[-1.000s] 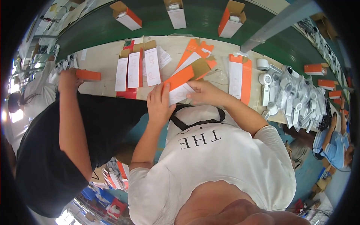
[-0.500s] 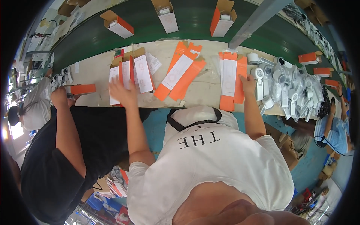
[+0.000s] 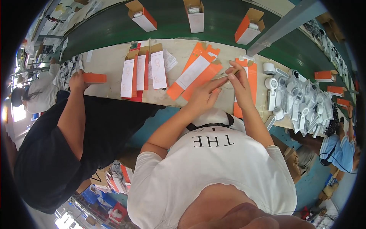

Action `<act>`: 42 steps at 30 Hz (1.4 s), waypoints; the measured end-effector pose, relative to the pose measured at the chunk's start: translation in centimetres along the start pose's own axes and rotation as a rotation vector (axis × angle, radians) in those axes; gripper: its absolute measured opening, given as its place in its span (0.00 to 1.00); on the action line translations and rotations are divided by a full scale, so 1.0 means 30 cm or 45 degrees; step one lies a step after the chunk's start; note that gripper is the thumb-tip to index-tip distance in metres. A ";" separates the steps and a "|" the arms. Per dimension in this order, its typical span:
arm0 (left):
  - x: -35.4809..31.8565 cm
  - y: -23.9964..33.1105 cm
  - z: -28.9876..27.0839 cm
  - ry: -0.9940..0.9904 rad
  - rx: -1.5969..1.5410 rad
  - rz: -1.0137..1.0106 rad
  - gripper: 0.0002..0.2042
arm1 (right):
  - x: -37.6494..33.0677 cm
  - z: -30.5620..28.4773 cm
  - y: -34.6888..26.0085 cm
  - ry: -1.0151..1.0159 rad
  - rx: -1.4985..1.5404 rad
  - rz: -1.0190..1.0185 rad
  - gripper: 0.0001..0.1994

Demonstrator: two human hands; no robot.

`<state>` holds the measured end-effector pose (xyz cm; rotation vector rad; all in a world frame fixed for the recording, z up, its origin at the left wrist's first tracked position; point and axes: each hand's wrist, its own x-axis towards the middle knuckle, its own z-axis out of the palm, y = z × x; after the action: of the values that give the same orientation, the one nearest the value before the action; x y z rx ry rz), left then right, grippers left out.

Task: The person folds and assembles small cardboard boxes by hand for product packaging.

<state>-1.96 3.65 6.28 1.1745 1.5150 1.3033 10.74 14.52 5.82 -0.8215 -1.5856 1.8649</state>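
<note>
My left hand [image 3: 205, 92] and my right hand [image 3: 241, 84] meet at the fingertips above the table, in front of my chest. Their fingers are pinched together; whatever is between them, if anything, is too small to make out. Under and behind my right hand lie flat orange-and-white cartons [image 3: 252, 82], partly covered by it. Just left of my hands, more flattened cartons [image 3: 192, 71] lie fanned out at a slant. Farther left stand several open-topped boxes, among them a white-fronted box [image 3: 159, 70] with brown flaps, beside a folded printed sheet [image 3: 170, 61].
White handheld devices in clear plastic bags [image 3: 297, 99] are heaped at the right. Open filled boxes [image 3: 196, 21] stand on the green conveyor [image 3: 167, 28] beyond the table. A grey metal post [image 3: 280, 28] rises at the right. At the left, a co-worker's hand [image 3: 77, 81] touches an orange box [image 3: 95, 78].
My left hand has left the standing boxes and come right to meet my right hand. My right hand has let go of the flat carton's edge. The view has shifted slightly left.
</note>
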 end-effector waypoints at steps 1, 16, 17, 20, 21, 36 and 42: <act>-0.014 0.007 -0.002 -0.011 0.037 0.020 0.20 | 0.002 0.010 0.017 -0.061 0.039 0.065 0.27; -0.087 -0.060 0.004 0.015 0.309 0.452 0.31 | -0.007 0.094 -0.021 -0.252 0.284 0.314 0.31; -0.091 -0.069 0.006 0.044 0.295 0.470 0.33 | -0.005 0.090 -0.032 -0.258 0.314 0.345 0.31; -0.091 -0.062 -0.001 0.044 0.267 0.463 0.35 | -0.007 0.082 -0.022 -0.243 0.332 0.377 0.30; -0.091 -0.057 -0.006 0.024 0.264 0.431 0.36 | -0.006 0.085 -0.019 -0.239 0.327 0.359 0.30; -0.113 -0.046 -0.043 0.363 -0.548 -0.107 0.27 | -0.068 0.133 0.004 -0.551 0.390 0.112 0.36; -0.120 -0.104 0.000 0.740 -0.352 0.393 0.23 | -0.072 0.170 0.030 -0.430 0.513 0.154 0.34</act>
<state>-1.52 0.05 3.19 0.9139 1.5044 2.1260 8.31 9.46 5.74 -0.4480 -1.2904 2.4040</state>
